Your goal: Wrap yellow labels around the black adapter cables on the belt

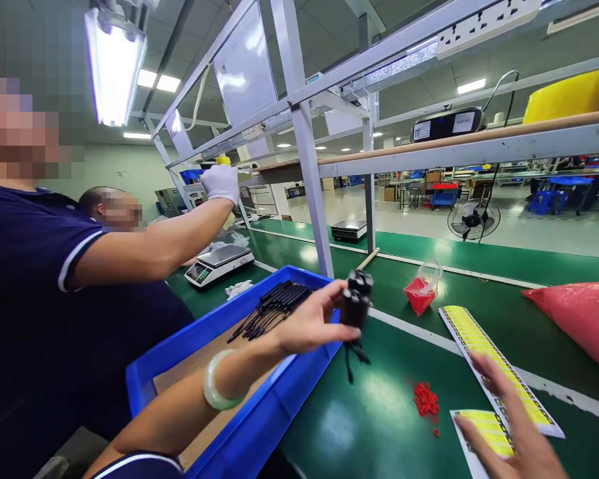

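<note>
My left hand [314, 318], with a pale green bangle at the wrist, grips a bundle of black cylinders with short cables [357, 303] above the green bench. Thin black leads dangle from its lower end; the exact kind of part cannot be told. Beneath that forearm lies a blue tray [307, 392], where more black cabled cylinders [279, 303] are piled. At the lower right, my right hand [522, 426] has its fingers spread and holds nothing. It hovers over two yellow label sheets, a long one [499, 362] and a smaller one [484, 426]. Small red rings [426, 400] are heaped left of them.
A clear bag of red pieces [420, 293] and a large pink-red bag [584, 316] rest on the bench. One scale [219, 263] stands behind the tray, another [349, 229] farther back. A metal rack post [309, 186] rises ahead. At left, a co-worker's gloved hand [221, 183] reaches toward the shelf.
</note>
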`<action>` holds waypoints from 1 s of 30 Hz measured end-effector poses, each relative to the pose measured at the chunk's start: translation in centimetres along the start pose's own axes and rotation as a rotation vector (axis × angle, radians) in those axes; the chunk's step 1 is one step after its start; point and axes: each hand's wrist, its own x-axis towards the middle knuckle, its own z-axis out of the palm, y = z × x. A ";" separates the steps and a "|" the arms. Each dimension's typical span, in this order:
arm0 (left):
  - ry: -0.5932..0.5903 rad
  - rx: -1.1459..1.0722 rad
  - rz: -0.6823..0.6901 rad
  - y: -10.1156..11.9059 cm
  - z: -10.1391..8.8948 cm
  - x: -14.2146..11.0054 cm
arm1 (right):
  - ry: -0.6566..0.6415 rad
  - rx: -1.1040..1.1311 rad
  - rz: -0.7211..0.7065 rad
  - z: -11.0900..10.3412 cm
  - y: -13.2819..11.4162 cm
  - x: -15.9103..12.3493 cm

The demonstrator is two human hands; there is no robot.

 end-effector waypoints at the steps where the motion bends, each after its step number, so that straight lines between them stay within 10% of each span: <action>1: -0.068 -0.033 -0.023 -0.3 1.8 -0.4 | -0.087 0.058 0.002 1.2 -1.3 0.4; 7: -0.235 -0.106 -0.189 -4.5 5.8 -2.8 | -0.266 0.346 0.026 7.7 -5.5 1.3; 18: 0.084 1.023 -0.408 -11.9 -12.3 3.1 | -0.880 -0.280 -0.017 15.1 -4.1 -2.1; 30: 0.217 1.461 -0.721 -20.6 -15.7 4.7 | -0.728 -0.306 -0.073 18.8 -2.5 -4.9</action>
